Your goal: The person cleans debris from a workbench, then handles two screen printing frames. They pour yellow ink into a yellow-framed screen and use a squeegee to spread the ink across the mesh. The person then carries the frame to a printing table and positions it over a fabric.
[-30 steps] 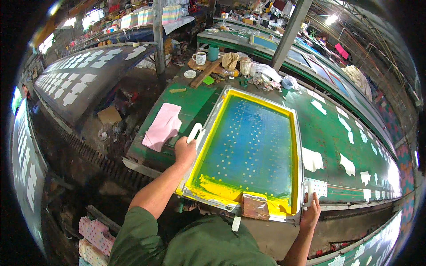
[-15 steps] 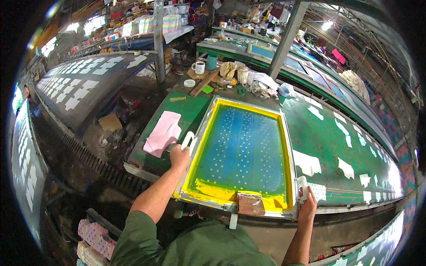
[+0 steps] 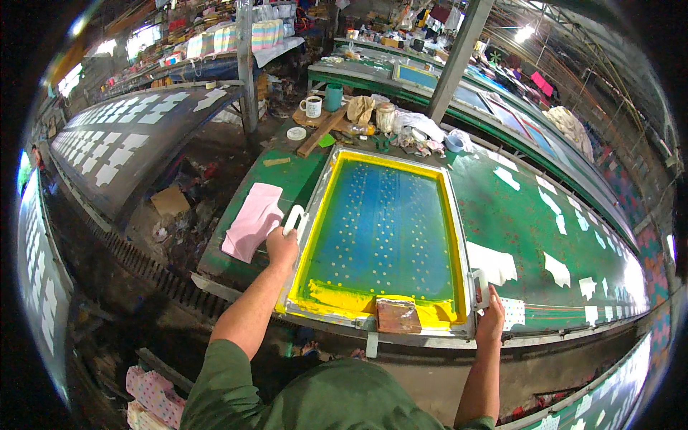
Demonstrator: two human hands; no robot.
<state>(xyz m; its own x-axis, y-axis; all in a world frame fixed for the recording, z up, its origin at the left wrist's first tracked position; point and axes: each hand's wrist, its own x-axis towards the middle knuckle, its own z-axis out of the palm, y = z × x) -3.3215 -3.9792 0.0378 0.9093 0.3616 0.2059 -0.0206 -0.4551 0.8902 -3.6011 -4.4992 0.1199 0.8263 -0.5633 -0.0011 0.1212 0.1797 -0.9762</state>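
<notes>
A screen-printing frame (image 3: 459, 244), with a metal rim and a blue mesh dotted with pale spots, lies over the green table. Yellow ink (image 3: 333, 299) coats its inner edges and pools along the near side. A brown squeegee block (image 3: 398, 316) rests in that ink. My left hand (image 3: 282, 249) is closed round the white handle (image 3: 294, 219) on the frame's left side. On the right side, my right hand (image 3: 490, 317) grips the other white handle (image 3: 480, 288). Beside my left hand lies a pink cloth piece (image 3: 252, 221). What lies under the mesh is hidden.
White cut cloth pieces (image 3: 491, 264) lie along the green table (image 3: 530, 236) to the right. Beyond the frame stand a mug (image 3: 311, 107), a teal container (image 3: 333, 97), a jar (image 3: 385, 117) and rags (image 3: 418, 129). A metal post (image 3: 459, 61) rises behind them. Dotted cloth (image 3: 154, 394) hangs low at left.
The frame's near edge has shifted away from my body, and both hands have moved with it, still on the handles. The whole view has also slid slightly.
</notes>
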